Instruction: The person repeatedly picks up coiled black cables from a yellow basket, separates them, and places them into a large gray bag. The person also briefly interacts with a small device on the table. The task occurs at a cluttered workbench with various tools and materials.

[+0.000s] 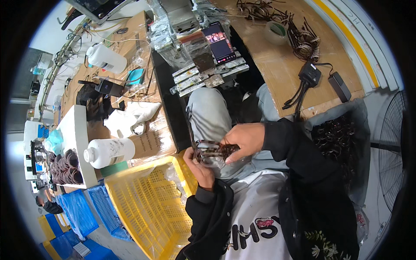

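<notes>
Above my lap, both hands hold a bunch of glossy dark brown eyeglass frames (209,148), with clear-looking rims toward the left. My left hand (200,171) grips the near left side of the bunch, fingers curled. My right hand (246,141) closes over its right end, where the brown parts look tightly gathered. How many frames are in the bunch I cannot tell. Just left of my left hand stands a yellow plastic basket (113,196). At my right, an open grey bag (359,113) holds a heap of similar dark brown pieces (333,141).
Ahead is a metal machine (188,80) with a lit phone (219,42) leaning on it. White bottles (108,152), a white cloth (130,118) and cables lie leftward. A power adapter (310,74), tape roll (276,33) and brown strips sit on the right table. A fan (394,149) stands far right.
</notes>
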### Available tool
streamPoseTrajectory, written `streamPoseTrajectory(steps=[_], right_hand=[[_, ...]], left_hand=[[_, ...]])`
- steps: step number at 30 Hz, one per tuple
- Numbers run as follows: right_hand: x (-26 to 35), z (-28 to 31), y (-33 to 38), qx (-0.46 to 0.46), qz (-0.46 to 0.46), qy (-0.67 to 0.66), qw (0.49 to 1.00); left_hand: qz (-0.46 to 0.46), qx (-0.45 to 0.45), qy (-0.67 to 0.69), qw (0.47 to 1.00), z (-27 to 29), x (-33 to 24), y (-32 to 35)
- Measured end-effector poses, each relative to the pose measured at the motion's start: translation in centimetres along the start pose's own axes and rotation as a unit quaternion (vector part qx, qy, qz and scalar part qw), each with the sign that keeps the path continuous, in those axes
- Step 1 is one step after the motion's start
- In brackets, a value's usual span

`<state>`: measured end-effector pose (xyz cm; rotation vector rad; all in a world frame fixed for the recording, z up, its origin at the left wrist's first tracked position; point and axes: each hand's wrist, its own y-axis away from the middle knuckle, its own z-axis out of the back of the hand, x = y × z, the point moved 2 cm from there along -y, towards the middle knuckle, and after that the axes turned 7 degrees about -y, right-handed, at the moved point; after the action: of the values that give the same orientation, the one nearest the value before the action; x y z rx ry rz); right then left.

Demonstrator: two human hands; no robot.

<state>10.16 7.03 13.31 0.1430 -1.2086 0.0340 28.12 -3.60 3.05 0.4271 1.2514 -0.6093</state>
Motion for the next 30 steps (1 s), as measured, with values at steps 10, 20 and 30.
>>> streamPoseTrajectory(steps=[10, 20, 30], right_hand=[[-1.5, 1.4, -0.2, 0.078, -0.029, -0.143, 0.986], [-4.2, -3.9, -1.3, 0.085, 0.012, -0.111, 0.99], [-1.0, -7.9, 14.4, -0.649, -0.112, 0.173, 0.732]], left_hand=[[0.0, -0.031, 0.074, 0.997, -1.0, -2.7, -3.1], [-0.299, 0.083, -0.034, 0.95, 0.9, -5.5, -1.5], [-0.141, 0.165, -0.299, 0.929, 3.6, -3.9, -5.7]])
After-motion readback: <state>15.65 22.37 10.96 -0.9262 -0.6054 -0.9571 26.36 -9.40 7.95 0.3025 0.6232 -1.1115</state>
